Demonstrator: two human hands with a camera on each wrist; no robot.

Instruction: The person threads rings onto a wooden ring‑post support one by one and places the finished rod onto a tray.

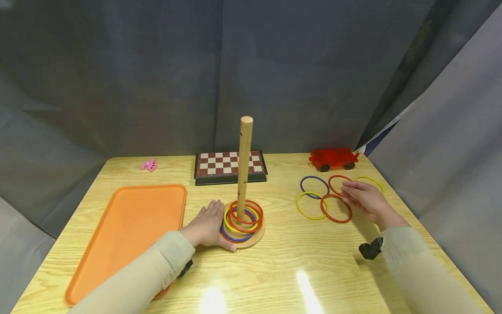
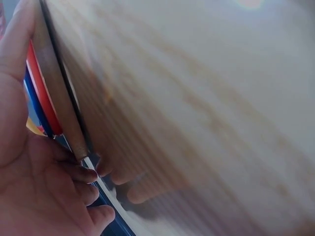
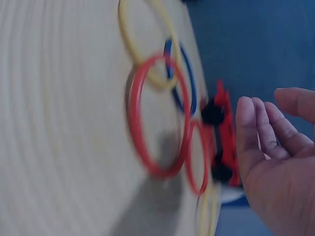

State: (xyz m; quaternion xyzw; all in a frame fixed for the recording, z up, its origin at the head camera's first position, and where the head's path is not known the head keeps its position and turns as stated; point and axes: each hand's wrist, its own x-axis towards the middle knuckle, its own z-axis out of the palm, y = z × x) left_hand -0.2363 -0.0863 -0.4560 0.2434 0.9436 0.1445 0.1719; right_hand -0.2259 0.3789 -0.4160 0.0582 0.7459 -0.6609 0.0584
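Note:
A ring toss stand has a tall wooden post (image 1: 244, 170) on a round wooden base (image 1: 256, 235). Several red, yellow and blue rings (image 1: 251, 230) lie stacked around the post's foot. My left hand (image 1: 207, 225) holds the left side of the base, thumb along the front edge, fingers towards the back. On the right, my right hand (image 1: 365, 201) hovers over loose rings, fingers extended and apart from them in the right wrist view. Nearest it are a front red ring (image 1: 341, 221) and a back red ring (image 1: 339, 176). A blue ring (image 1: 315, 176), yellow ring (image 1: 313, 218) and another yellow ring (image 1: 369, 177) lie around these.
An orange tray (image 1: 180, 192) lies left of the stand, under the left forearm. A folding chessboard (image 1: 215, 179) sits behind the post. At the back are a red toy cart (image 1: 333, 158) and a small pink object (image 1: 149, 165). Grey curtains (image 1: 172, 78) hang beyond the table.

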